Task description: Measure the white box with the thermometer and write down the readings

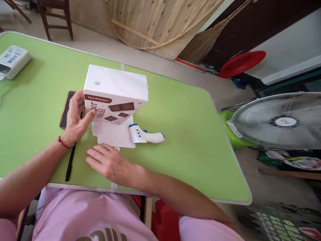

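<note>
One hand, the left (76, 117), grips a smooth, rectangular white carton (116, 83).

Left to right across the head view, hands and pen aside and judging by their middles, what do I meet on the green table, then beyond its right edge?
White device with a cable → phone → NutriMotion box → white-and-blue handheld thermometer → round fan.

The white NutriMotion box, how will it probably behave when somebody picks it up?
The white box is probably stiff: its edges look straight. Its smooth faces could slip against the left hand. With flat sides, it would hardly roll.
</note>
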